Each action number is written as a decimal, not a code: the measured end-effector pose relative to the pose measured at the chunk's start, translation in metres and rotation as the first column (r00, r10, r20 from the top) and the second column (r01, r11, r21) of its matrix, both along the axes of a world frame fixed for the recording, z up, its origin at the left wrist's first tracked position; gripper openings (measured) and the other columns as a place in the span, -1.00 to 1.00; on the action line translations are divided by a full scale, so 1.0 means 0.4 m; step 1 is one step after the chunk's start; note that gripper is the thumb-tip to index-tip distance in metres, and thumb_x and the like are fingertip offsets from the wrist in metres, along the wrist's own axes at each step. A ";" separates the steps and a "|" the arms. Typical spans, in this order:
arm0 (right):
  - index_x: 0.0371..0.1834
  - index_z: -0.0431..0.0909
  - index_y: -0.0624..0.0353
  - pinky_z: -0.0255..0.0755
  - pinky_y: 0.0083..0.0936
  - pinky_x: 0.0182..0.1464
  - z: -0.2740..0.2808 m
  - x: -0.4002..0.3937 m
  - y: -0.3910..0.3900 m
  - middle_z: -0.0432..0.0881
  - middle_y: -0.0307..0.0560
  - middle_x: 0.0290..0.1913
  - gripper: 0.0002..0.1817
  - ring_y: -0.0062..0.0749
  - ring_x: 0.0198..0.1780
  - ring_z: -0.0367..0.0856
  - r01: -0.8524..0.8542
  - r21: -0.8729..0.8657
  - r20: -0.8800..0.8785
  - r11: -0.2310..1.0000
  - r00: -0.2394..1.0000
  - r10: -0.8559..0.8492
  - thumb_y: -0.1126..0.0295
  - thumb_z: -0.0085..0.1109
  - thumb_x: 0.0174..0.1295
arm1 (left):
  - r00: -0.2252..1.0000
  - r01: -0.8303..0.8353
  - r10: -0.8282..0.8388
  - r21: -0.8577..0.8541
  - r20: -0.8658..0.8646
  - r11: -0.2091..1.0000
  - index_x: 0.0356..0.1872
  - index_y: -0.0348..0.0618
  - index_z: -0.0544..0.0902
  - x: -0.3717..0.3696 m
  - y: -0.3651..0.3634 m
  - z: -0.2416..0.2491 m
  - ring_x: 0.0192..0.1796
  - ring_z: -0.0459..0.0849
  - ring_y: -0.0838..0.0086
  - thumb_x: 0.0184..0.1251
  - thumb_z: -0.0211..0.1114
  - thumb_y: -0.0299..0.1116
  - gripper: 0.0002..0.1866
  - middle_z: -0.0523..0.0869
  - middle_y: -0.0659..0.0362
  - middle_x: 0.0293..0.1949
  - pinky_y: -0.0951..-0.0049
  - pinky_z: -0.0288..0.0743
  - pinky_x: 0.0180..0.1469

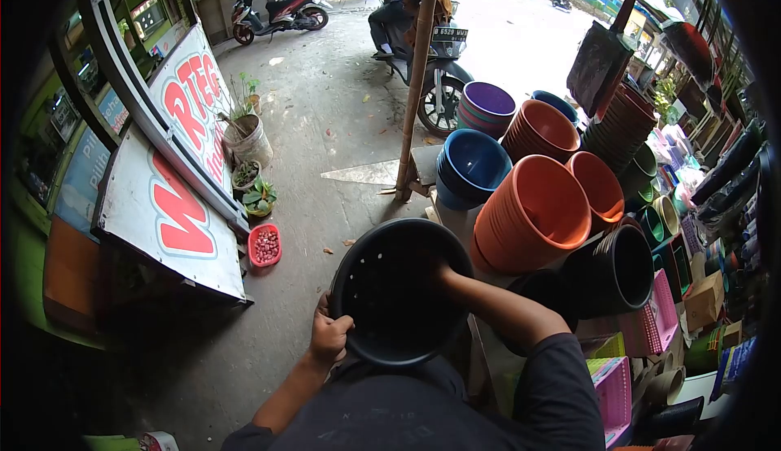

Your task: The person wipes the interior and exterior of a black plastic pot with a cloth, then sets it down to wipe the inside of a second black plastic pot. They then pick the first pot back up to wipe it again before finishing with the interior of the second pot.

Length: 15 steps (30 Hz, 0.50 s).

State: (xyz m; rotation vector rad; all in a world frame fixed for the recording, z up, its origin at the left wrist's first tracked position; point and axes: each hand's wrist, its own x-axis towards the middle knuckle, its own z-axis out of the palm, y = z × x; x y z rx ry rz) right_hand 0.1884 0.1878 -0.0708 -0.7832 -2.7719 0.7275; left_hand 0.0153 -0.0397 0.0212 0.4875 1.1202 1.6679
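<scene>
A round black plastic pot [399, 352] with several small holes is held against my torso, its mouth tipped up toward me. On its left side, my left hand [331, 331] grips the rim, thumb over the edge and fingers behind the wall. My right hand [444, 278] reaches over the opposite rim into the dark inside; its fingers are lost in shadow, so what they touch does not show. To the right of the pot stand a tall stack of orange pots [521, 215], a stack of blue pots [468, 166] and black pots [610, 272].
A white sign board [163, 215] with red letters leans at left, near a red basket [264, 245] of small reddish pieces and potted plants [248, 143]. A wooden post [416, 85] rises ahead. Beyond it, a person [393, 4] sits on a scooter [439, 77]. Pink baskets [614, 398] lie at right.
</scene>
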 end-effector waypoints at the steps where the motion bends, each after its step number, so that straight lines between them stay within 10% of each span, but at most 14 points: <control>1: 0.10 0.63 0.12 0.45 -0.09 0.22 0.022 0.001 -0.033 0.61 0.04 0.18 -0.63 -0.12 0.18 0.57 -0.059 0.041 0.172 0.997 0.984 0.051 0.31 -0.04 0.33 | 1.000 -0.003 0.003 -0.002 0.000 1.000 -0.02 -0.09 0.50 -0.007 -0.003 0.000 -0.19 0.67 0.55 -0.06 -0.03 -0.85 -0.45 0.68 0.22 -0.16 0.58 0.54 -0.21; 4: 0.05 0.68 0.10 0.47 -0.09 0.20 0.108 0.004 -0.136 0.62 0.08 0.16 -0.62 -0.08 0.14 0.60 -0.274 0.099 0.649 0.957 0.747 0.146 0.23 -0.05 0.34 | 0.999 -0.030 0.029 0.023 0.046 0.999 0.01 -0.17 0.52 -0.016 -0.008 -0.005 -0.15 0.67 0.59 -0.04 0.00 -0.84 -0.47 0.68 0.22 -0.12 0.60 0.52 -0.20; 6: 0.00 0.69 0.16 0.49 -0.12 0.15 -0.064 0.033 -0.167 0.65 0.17 0.09 -0.55 0.01 0.06 0.64 -0.460 0.087 0.597 0.883 0.734 0.323 0.10 -0.08 0.36 | 0.995 -0.097 0.097 0.067 0.017 0.993 0.12 -0.11 0.46 -0.009 -0.018 -0.010 -0.01 0.68 0.43 -0.08 -0.01 -0.86 -0.35 0.67 0.16 -0.04 0.46 0.59 0.00; 9: -0.03 0.69 0.22 0.46 -0.12 0.17 -0.005 -0.045 -0.262 0.66 0.22 0.06 -0.46 0.07 0.07 0.63 -0.149 -0.423 0.462 0.894 0.813 0.354 0.03 -0.19 0.42 | 0.998 -0.052 0.055 0.073 -0.038 0.996 0.17 -0.10 0.44 -0.003 -0.016 -0.006 0.03 0.68 0.40 -0.08 -0.01 -0.86 -0.32 0.65 0.14 0.02 0.43 0.59 0.05; 13: 0.13 0.56 0.31 0.44 -0.16 0.17 -0.046 -0.165 -0.268 0.67 0.22 0.00 -0.39 -0.03 0.08 0.62 -0.037 -0.755 0.007 0.655 0.998 0.065 0.00 -0.32 0.51 | 0.998 0.017 -0.013 0.067 -0.065 0.998 0.16 -0.05 0.45 -0.019 -0.017 -0.048 0.02 0.68 0.41 -0.09 0.00 -0.86 -0.31 0.65 0.14 0.03 0.43 0.59 0.06; 15: 0.19 0.50 0.29 0.46 -0.20 0.18 0.034 -0.222 -0.233 0.66 0.18 -0.03 -0.40 -0.06 0.06 0.62 0.013 -0.884 -0.207 0.468 0.886 -0.415 0.00 -0.35 0.51 | 0.999 0.006 -0.007 0.033 0.038 0.999 0.17 -0.04 0.45 -0.024 -0.009 -0.034 0.01 0.68 0.40 -0.09 -0.01 -0.86 -0.30 0.65 0.14 0.04 0.43 0.60 0.05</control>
